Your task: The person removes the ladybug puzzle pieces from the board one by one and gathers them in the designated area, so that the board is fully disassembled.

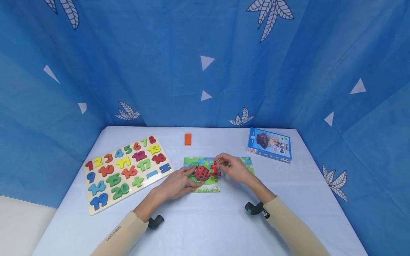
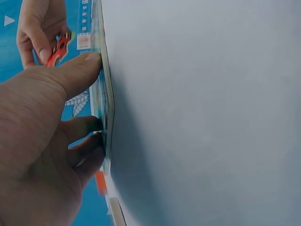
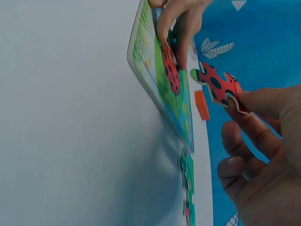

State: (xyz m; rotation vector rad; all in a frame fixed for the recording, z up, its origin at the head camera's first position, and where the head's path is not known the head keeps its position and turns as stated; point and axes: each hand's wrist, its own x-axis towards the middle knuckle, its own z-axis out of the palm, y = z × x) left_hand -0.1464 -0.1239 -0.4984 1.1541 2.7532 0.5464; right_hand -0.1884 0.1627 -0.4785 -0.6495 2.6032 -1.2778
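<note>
A puzzle board with a ladybug picture [image 1: 207,189] lies on the table. My left hand [image 1: 175,183] rests on its left part, the thumb and fingertips spread on either side of the ladybug; the left wrist view shows these fingers [image 2: 77,75] touching the board's face. Above the board's right part, my right hand [image 1: 236,170] pinches a red piece with black spots [image 3: 217,86] between thumb and fingers, the piece being clear of the board in the right wrist view. Green and blue loose pieces [image 1: 248,161] lie to the board's right, partly hidden by the right hand.
On the left lies a wooden number board [image 1: 128,195] with coloured numerals. An orange block [image 1: 188,139] is behind the puzzle board, and a blue box [image 1: 269,145] stands at the back right. Blue cloth [image 1: 179,71] hangs behind the table.
</note>
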